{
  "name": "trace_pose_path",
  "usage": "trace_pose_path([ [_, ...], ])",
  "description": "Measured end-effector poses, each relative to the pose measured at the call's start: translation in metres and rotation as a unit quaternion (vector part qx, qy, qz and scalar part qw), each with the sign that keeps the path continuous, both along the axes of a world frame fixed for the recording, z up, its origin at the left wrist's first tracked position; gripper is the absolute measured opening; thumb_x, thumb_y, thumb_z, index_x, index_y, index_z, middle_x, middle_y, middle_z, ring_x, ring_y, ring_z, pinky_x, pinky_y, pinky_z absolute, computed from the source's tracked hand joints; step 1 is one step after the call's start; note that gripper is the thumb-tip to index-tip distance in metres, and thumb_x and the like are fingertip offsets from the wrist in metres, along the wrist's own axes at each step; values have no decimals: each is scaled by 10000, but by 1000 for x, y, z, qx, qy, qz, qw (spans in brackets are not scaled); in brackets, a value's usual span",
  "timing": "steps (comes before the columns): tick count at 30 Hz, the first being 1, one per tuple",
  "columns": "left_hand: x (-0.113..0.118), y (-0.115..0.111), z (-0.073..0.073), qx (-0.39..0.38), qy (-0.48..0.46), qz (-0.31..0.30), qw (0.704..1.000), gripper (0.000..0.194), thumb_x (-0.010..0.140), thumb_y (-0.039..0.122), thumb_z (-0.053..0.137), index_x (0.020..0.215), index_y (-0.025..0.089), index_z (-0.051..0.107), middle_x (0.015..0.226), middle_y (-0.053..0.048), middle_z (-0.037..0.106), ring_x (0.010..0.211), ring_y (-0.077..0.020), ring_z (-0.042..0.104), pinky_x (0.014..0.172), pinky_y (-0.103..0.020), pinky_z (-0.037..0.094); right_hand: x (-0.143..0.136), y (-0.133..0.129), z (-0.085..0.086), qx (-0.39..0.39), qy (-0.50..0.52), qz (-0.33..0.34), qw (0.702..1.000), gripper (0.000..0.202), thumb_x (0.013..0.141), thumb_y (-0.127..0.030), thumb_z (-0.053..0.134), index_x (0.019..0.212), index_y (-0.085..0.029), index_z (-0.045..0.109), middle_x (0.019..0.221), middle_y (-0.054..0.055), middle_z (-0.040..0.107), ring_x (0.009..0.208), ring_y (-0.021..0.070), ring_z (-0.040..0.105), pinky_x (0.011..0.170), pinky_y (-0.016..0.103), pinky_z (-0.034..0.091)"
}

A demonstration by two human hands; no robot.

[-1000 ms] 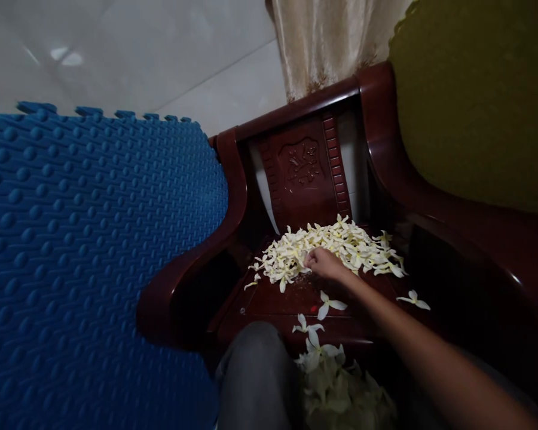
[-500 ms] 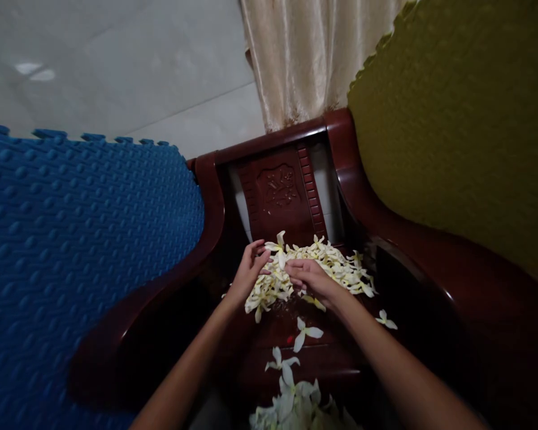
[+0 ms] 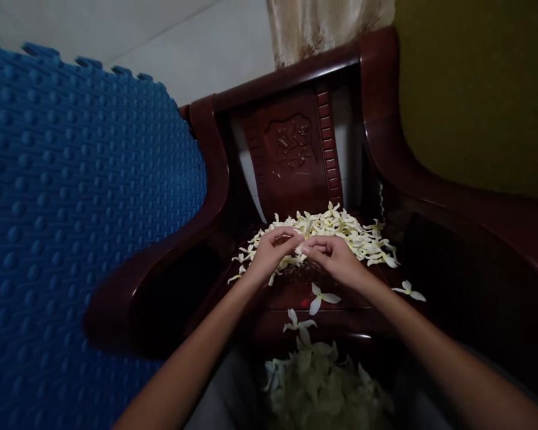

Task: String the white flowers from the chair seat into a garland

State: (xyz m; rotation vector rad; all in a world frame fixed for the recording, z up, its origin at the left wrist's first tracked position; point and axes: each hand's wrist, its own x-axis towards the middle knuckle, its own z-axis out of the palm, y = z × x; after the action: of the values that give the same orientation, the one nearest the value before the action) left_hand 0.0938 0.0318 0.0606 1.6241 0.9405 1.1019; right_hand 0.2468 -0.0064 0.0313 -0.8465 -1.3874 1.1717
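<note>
No text, label, brand, number or sign can be read, and the raised carving (image 3: 292, 143) (a plant-like relief) on the glossy reddish-brown wooden chair back (image 3: 296, 192) shows no legible lettering.

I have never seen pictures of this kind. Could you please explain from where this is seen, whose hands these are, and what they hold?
There is no machine here: these are a person's own bare hands, seen from a camera worn on the head, looking forward and down. The left hand and right hand almost meet at their fingers; whether something is pinched there is too small to tell. Just beyond them, a heap of white flowers lies on the seat of a dark red chair. A few loose flowers lie apart, and a blue mat is at the left.
</note>
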Motion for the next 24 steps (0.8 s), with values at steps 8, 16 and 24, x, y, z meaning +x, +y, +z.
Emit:
trace_pose_path([
  [8, -1, -12, 3, -64, -31, -12, 997, 229, 686, 337, 732, 766, 143, 641, 771, -4, 613, 700, -120, 564, 681, -239, 444, 2, -3, -1, -10, 5, 9, 1000, 341, 739, -467, 675, 790, -133, 634, 490, -71, 427, 435, 59, 318, 435, 210, 200],
  [16, 0, -19, 7, -58, -51, -18, 997, 228, 665, 297, 760, 787, 145, 640, 811, -10, 632, 733, -121, 577, 699, -235, 425, 1, -11, 7, -12, 6, -19, 1000, 316, 705, -457, 719, 740, -147, 669, 488, -52, 479, 431, 65, 354, 434, 215, 244],
  [24, -2, -20, 11, -55, -30, -11, 998, 196, 708, 316, 721, 787, 151, 652, 812, -13, 619, 732, -116, 552, 680, -229, 419, 0, -9, 3, -7, 11, -9, 1000, 286, 712, -417, 738, 824, -156, 704, 533, -34, 533, 450, 71, 400, 446, 212, 285],
])
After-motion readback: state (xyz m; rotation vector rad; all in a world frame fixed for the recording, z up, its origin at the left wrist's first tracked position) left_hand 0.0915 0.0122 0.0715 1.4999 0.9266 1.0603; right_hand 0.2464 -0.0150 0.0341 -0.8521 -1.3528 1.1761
